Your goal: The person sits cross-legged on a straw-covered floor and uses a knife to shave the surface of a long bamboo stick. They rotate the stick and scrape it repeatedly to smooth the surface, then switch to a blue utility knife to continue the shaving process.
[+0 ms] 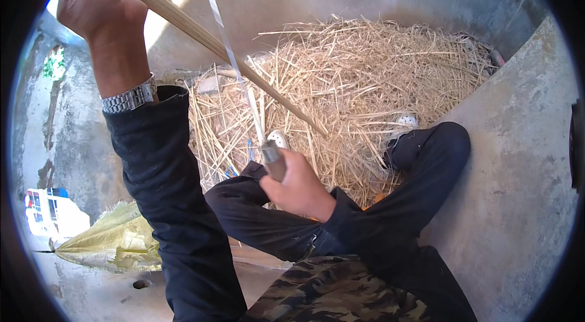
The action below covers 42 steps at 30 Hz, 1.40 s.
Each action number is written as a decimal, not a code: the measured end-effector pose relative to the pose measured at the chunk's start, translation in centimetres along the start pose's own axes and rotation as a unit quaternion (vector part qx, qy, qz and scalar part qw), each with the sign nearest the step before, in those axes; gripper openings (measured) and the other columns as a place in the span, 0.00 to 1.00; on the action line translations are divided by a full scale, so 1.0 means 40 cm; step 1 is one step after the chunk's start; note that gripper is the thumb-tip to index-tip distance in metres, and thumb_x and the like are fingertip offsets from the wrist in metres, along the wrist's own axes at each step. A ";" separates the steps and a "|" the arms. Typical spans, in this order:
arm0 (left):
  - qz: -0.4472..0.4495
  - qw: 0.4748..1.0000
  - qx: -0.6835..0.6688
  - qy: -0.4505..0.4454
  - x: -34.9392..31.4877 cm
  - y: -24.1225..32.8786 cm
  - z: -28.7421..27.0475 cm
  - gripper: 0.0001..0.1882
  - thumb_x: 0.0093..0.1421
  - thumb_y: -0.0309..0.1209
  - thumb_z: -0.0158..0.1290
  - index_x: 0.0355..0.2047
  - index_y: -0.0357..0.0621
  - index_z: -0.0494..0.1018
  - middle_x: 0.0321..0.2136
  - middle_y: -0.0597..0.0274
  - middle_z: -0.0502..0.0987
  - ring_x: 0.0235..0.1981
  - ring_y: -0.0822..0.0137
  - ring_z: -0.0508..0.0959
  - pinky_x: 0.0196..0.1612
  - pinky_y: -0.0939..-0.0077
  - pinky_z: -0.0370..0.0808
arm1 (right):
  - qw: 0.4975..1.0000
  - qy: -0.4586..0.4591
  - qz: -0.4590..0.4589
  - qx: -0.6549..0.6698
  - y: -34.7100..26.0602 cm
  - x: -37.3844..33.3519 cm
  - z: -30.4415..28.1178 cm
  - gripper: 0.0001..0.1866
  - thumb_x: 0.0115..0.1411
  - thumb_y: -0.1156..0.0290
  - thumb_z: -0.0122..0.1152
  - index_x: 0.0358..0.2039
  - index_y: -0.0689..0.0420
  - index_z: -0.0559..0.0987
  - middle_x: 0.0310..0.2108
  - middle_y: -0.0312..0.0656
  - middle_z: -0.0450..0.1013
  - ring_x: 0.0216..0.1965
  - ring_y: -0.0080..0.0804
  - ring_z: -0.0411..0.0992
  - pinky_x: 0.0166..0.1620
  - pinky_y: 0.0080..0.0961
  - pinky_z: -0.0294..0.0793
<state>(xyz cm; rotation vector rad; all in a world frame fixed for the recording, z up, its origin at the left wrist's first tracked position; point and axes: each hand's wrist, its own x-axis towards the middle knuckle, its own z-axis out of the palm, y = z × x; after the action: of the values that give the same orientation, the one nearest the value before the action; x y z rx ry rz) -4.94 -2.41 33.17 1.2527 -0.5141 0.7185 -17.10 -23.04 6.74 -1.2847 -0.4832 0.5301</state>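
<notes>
In the head view, the left hand (109, 11) is at the upper left of the frame, its fingers curled closed around the upper end of a stick (204, 40). The stick's long axis runs on a slant from the upper left down to the centre, its narrower lower end pointing down and right over a heap of pale strips (378, 72).

The right hand (301, 188), just below the centre, is wrapped around the handle of a knife (247, 93). The knife's long axis is steep: the blade points to the top of the frame, leaning slightly left, and crosses the stick left of centre. Whether blade and stick touch, I cannot tell.

A watch (129, 95) circles the left wrist. Two pale shoes (405, 120) show among the strips, and a yellowish sack (119, 240) lies at the lower left.
</notes>
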 end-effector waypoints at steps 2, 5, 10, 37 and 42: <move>0.029 0.998 0.044 0.045 -0.016 0.002 0.021 0.14 0.57 0.33 0.45 0.31 0.29 0.69 0.16 0.63 0.63 0.14 0.71 0.63 0.33 0.67 0.74 | 0.997 -0.004 -0.058 0.047 -0.058 0.039 0.022 0.04 0.49 0.77 0.53 0.24 0.62 0.68 0.16 0.35 0.63 0.21 0.22 0.61 0.26 0.26 0.62; 0.048 0.991 0.103 0.067 -0.014 -0.035 0.042 0.16 0.59 0.35 0.43 0.31 0.29 0.69 0.17 0.60 0.66 0.16 0.69 0.68 0.37 0.60 0.76 | 0.999 0.021 -0.028 0.024 0.038 0.068 -0.007 0.05 0.48 0.76 0.54 0.23 0.63 0.68 0.16 0.36 0.64 0.20 0.21 0.61 0.26 0.26 0.62; 0.134 0.955 0.203 0.169 -0.058 -0.045 0.129 0.18 0.60 0.37 0.40 0.31 0.30 0.68 0.18 0.59 0.68 0.16 0.69 0.68 0.36 0.63 0.76 | 0.999 0.008 0.032 0.004 0.097 -0.012 0.019 0.08 0.48 0.74 0.54 0.27 0.65 0.69 0.16 0.43 0.65 0.18 0.37 0.65 0.28 0.32 0.66; 0.053 0.997 -0.026 -0.043 -0.034 -0.065 0.172 0.15 0.62 0.29 0.41 0.16 0.50 0.64 0.08 0.76 0.58 0.06 0.79 0.56 0.07 0.86 0.54 | 0.997 0.048 0.056 0.007 0.098 -0.040 -0.023 0.04 0.50 0.78 0.53 0.26 0.61 0.68 0.17 0.34 0.64 0.20 0.21 0.63 0.26 0.23 0.63; -0.024 0.994 -0.005 -0.110 0.005 -0.019 0.029 0.13 0.57 0.34 0.41 0.25 0.34 0.65 0.20 0.57 0.69 0.14 0.72 0.60 0.36 0.66 0.74 | 0.999 0.029 -0.011 0.034 -0.023 -0.042 0.011 0.05 0.50 0.79 0.53 0.29 0.62 0.69 0.16 0.33 0.64 0.20 0.20 0.65 0.25 0.24 0.64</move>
<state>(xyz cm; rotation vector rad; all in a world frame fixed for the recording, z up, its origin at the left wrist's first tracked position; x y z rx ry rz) -4.21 -3.62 33.07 1.3378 -0.6653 0.5383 -18.59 -23.91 7.67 -1.2251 -0.4267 0.4848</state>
